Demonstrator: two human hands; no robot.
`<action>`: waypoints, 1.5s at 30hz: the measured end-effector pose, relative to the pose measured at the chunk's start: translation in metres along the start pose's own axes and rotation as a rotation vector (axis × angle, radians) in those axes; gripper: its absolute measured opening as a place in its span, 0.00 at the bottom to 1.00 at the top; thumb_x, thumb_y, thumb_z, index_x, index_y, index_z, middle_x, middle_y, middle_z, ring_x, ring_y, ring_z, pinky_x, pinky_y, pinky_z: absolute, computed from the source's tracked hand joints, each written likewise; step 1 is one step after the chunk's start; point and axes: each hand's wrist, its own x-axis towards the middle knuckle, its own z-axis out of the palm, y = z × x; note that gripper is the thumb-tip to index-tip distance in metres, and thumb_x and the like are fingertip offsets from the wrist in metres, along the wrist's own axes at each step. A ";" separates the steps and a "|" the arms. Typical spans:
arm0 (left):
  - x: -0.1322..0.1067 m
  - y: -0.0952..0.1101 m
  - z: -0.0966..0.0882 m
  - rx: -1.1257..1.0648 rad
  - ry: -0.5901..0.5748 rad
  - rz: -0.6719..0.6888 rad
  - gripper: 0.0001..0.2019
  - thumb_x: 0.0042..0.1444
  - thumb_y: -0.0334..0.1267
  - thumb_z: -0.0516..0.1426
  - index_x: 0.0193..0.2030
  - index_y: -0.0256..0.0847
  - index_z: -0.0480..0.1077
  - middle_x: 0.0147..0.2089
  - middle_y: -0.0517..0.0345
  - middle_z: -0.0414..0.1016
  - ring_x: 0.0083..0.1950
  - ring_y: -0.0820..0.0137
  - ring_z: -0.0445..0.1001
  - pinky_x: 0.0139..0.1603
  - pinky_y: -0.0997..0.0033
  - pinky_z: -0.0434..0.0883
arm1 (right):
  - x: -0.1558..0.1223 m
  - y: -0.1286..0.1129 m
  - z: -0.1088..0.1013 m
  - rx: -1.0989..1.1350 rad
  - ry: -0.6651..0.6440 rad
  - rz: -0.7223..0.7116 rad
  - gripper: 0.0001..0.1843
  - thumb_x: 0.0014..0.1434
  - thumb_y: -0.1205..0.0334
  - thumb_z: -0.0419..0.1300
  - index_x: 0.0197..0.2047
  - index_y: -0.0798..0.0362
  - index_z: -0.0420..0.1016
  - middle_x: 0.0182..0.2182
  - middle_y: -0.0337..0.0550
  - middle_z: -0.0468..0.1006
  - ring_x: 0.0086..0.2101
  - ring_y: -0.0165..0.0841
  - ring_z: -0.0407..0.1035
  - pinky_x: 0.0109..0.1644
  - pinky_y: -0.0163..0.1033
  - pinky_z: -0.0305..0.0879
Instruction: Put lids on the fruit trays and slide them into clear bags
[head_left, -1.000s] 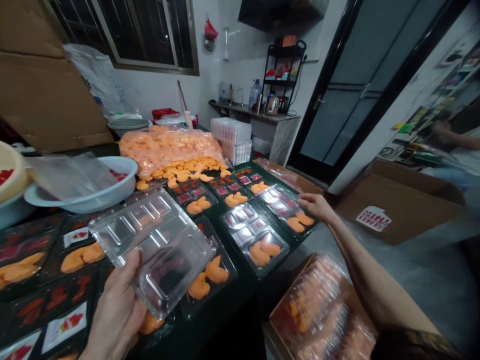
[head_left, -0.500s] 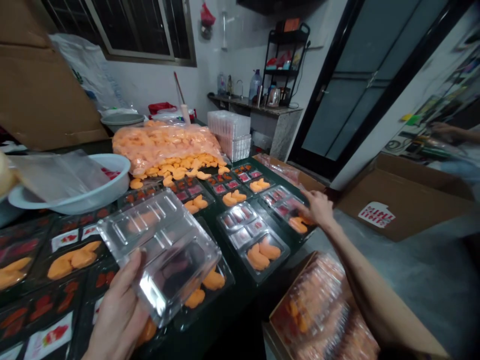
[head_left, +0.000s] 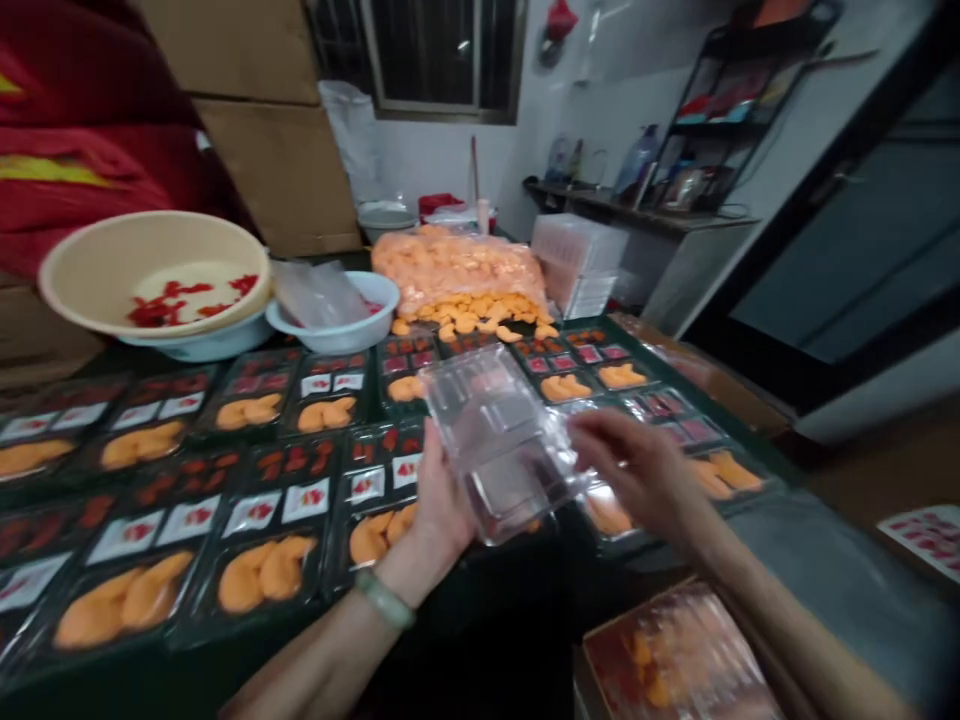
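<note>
Clear plastic tray sits tilted in L hand, about centre of view, w/ palm under it. L fingers are mostly hidden behind the plastic, so I cannot tell if they are apart or together, but the hand does hold the tray. R hand is just beside it at 3 o'clock; its fingers are loosely together and reach the tray's right edge, touching or nearly, cannot tell. Green bangle is on L wrist. Below the hands lie many black trays w/ orange pieces, red bits and white labels; the label print is too small to read. At 12 o'clock is a big plastic bag of orange pieces. At 10 o'clock, a beige basin w/ red bits rests on a white basin. Cardboard box w/ packed trays is at 5 o'clock.
</note>
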 end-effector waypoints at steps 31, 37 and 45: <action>-0.009 0.011 -0.029 0.130 -0.273 0.047 0.34 0.52 0.67 0.42 0.28 0.34 0.70 0.15 0.59 0.62 0.21 0.67 0.70 0.25 0.69 0.68 | 0.044 -0.063 0.083 0.587 -0.727 0.148 0.15 0.50 0.53 0.60 0.23 0.55 0.63 0.15 0.32 0.67 0.13 0.21 0.58 0.16 0.28 0.54; -0.016 0.010 -0.023 0.084 -0.099 0.163 0.26 0.57 0.58 0.49 0.37 0.35 0.72 0.32 0.53 0.75 0.38 0.67 0.75 0.42 0.70 0.70 | 0.021 -0.085 0.093 -0.091 -0.376 -0.133 0.08 0.55 0.68 0.49 0.28 0.56 0.68 0.24 0.44 0.75 0.24 0.31 0.67 0.27 0.35 0.57; -0.021 0.018 -0.019 0.030 -0.119 0.195 0.22 0.50 0.57 0.56 0.36 0.36 0.73 0.36 0.55 0.76 0.43 0.65 0.74 0.50 0.69 0.68 | 0.015 -0.102 0.094 -0.358 -0.176 -0.309 0.10 0.55 0.68 0.49 0.30 0.53 0.71 0.23 0.40 0.75 0.23 0.29 0.65 0.26 0.36 0.49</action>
